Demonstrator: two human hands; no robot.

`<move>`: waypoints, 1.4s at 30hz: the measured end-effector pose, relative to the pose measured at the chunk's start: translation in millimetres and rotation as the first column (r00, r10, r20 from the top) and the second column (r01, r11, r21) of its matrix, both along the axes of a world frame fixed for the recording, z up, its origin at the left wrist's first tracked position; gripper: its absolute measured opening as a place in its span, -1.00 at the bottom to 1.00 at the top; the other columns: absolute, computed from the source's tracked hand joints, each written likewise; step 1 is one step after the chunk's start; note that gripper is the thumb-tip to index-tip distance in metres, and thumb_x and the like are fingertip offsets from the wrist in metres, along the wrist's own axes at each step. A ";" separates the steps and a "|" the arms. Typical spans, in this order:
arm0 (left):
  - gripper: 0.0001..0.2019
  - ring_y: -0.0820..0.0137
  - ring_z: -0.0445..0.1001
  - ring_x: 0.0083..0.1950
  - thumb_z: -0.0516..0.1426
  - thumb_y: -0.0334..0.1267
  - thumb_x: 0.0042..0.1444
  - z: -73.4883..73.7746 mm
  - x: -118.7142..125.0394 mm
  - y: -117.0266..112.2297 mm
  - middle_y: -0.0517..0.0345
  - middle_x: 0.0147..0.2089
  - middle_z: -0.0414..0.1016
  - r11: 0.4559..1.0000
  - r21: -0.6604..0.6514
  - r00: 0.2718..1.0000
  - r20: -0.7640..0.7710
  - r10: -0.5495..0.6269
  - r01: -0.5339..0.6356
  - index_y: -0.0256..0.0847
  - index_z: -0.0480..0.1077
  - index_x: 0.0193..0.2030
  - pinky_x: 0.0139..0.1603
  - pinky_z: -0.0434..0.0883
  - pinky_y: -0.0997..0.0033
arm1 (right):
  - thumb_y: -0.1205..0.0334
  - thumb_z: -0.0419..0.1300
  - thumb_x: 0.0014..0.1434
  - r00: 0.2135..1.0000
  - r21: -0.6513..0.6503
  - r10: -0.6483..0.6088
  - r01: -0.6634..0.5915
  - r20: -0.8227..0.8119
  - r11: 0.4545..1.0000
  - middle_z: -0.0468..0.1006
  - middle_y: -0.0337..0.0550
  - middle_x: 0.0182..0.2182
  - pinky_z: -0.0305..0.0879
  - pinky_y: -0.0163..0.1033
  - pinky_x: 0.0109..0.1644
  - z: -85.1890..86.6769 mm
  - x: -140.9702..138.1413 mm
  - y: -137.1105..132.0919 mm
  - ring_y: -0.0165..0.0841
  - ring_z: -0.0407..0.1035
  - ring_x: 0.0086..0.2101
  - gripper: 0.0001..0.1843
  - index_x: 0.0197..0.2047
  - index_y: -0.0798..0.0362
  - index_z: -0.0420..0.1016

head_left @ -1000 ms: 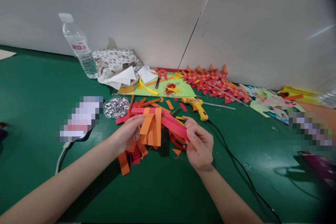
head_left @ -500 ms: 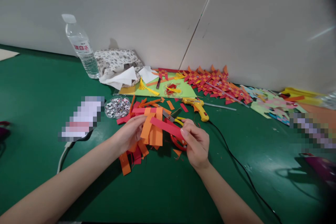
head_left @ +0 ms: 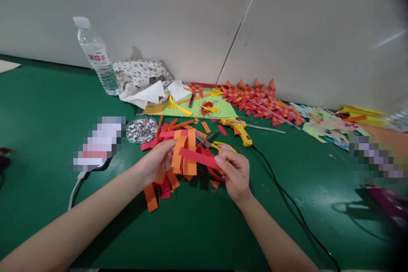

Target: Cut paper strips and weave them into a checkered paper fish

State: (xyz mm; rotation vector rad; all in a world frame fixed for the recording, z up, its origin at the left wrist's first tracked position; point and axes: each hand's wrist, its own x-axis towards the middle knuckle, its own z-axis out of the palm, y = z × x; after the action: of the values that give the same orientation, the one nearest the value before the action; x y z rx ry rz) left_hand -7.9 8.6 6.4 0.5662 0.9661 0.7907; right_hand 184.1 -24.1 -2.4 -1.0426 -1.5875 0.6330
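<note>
My left hand (head_left: pixel 162 160) is closed on a piece of orange paper strips (head_left: pixel 190 158), which hang down from a red strip across their top. In my right hand (head_left: pixel 236 174) a red paper strip (head_left: pixel 199 157) is pinched between thumb and fingers. Its far end lies in among the orange strips, one of which bulges outward. Behind my right hand lie scissors (head_left: pixel 204 140), with yellow and red handles partly hidden. Loose orange and red strips (head_left: pixel 151 198) are heaped under my left hand.
A glue gun (head_left: pixel 239 129) with a black cord lies right of the scissors. Left are googly eyes (head_left: pixel 142 130), a phone (head_left: pixel 100 142) on a cable and a water bottle (head_left: pixel 98 57). Woven paper fish (head_left: pixel 258 97) are piled along the wall near a tissue pack (head_left: pixel 140 72).
My right hand has moved slightly left, and the red strip's end reaches further in among the orange strips. The left orange strip now bows outward more.
</note>
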 end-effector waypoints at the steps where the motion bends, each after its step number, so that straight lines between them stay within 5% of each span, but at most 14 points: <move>1: -0.85 0.38 0.54 -0.35 0.11 -0.28 0.08 0.9 0.2 0.1 0.07 -0.36 0.59 1.000 -0.015 1.000 0.000 -0.001 0.001 -0.24 0.50 -0.35 -0.34 0.43 0.48 | 0.21 0.06 0.15 1.000 -0.002 -0.001 0.001 -0.005 1.000 0.10 -0.33 -0.70 0.14 -0.13 -0.22 -0.2 0.1 0.0 -0.40 0.04 -0.56 -0.58 -0.70 0.01 0.07; 8: -0.80 0.41 0.52 -0.38 0.05 -0.28 0.14 7.3 1.3 0.5 0.12 -0.35 0.58 0.997 -0.078 1.000 -0.013 0.015 -0.016 -0.22 0.49 -0.39 -0.37 0.44 0.49 | 0.24 0.08 0.13 0.999 -0.004 -0.010 0.010 -0.044 1.000 0.07 -0.34 -0.69 0.13 -0.13 -0.22 -2.8 1.4 0.7 -0.40 0.05 -0.56 -0.59 -0.69 0.02 0.06; 15: -0.80 0.41 0.54 -0.35 0.07 -0.23 0.18 1.2 -1.3 1.5 0.09 -0.33 0.59 0.999 -0.047 0.991 0.135 -0.017 0.024 -0.22 0.50 -0.28 -0.29 0.46 0.48 | 0.26 0.08 0.12 0.998 -0.008 -0.013 0.013 -0.062 1.000 0.07 -0.34 -0.69 0.13 -0.14 -0.23 -5.1 2.4 1.0 -0.40 0.06 -0.56 -0.59 -0.70 0.02 0.07; 27: -0.86 0.43 0.52 -0.34 0.18 -0.23 0.05 -11.8 -1.8 2.5 0.12 -0.37 0.55 0.998 0.061 0.997 0.067 -0.026 0.022 -0.24 0.48 -0.31 -0.34 0.42 0.53 | 0.27 0.08 0.16 0.979 0.009 0.113 -0.113 -0.171 0.994 0.11 -0.35 -0.68 0.09 -0.11 -0.09 -3.4 0.9 0.4 -0.42 0.04 -0.55 -0.60 -0.68 0.04 0.13; 35: -0.85 0.49 0.48 -0.39 0.14 -0.23 0.10 -9.3 -1.4 1.8 0.13 -0.32 0.56 0.999 0.007 0.993 0.115 -0.037 0.036 -0.24 0.48 -0.28 -0.32 0.40 0.53 | 0.18 0.09 0.17 0.972 -0.015 0.198 -0.202 -0.128 0.979 0.16 -0.33 -0.68 0.10 -0.07 -0.03 1.2 -0.2 0.3 -0.40 0.07 -0.54 -0.62 -0.66 0.02 0.22; 42: -0.74 0.39 0.53 -0.27 0.03 -0.18 0.20 -2.4 -2.6 -0.1 0.04 -0.24 0.59 0.984 0.039 0.951 0.251 -0.180 0.176 -0.26 0.48 -0.16 -0.22 0.42 0.45 | 0.20 0.09 0.18 0.988 -0.086 0.156 -0.157 -0.020 0.984 0.24 -0.32 -0.69 0.11 -0.13 -0.10 3.8 -2.1 0.8 -0.40 0.11 -0.52 -0.61 -0.67 0.03 0.27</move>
State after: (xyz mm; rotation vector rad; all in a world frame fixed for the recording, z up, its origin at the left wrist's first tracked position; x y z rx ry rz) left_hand -10.5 8.5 4.1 0.5431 0.6632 0.6898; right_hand 182.0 -23.2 1.4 -0.9813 -1.6538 0.8206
